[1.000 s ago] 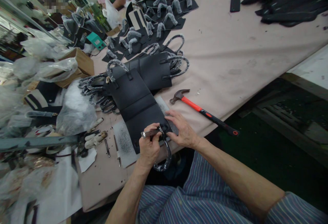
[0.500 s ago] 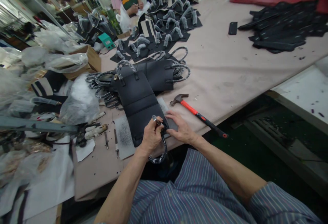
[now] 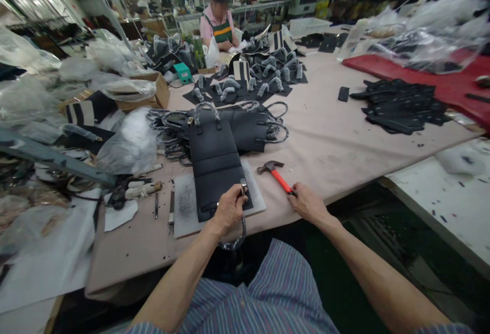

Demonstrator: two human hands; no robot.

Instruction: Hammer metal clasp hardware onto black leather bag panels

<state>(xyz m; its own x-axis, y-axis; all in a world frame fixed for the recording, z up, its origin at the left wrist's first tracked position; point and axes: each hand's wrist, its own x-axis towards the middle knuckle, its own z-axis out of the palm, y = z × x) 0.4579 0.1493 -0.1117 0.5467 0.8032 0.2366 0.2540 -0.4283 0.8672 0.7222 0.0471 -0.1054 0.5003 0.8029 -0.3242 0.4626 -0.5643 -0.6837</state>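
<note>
A black leather bag panel (image 3: 215,151) lies unfolded on a pale board (image 3: 255,187) at the table's front edge. My left hand (image 3: 228,208) is closed around a short metal rod-like tool (image 3: 243,184), held upright over the panel's near right corner; its lower end is hidden by my fingers. From that end a plastic-wrapped bag handle (image 3: 233,244) loops down past the table edge. To the right, my right hand (image 3: 308,205) has its fingers closed round the black grip of a claw hammer (image 3: 280,178), whose head rests on or just above the tablecloth.
More black panels with wrapped handles (image 3: 248,129) are stacked just behind. Slim tools (image 3: 171,211) lie left of the board. A black phone-like object (image 3: 343,94) and a pile of black pieces (image 3: 401,104) sit at right. A co-worker (image 3: 220,23) works across the table.
My right hand has left the panel's corner, moved right and taken hold of the hammer's grip. My left hand still holds the metal tool over the panel. The camera view has tilted up.
</note>
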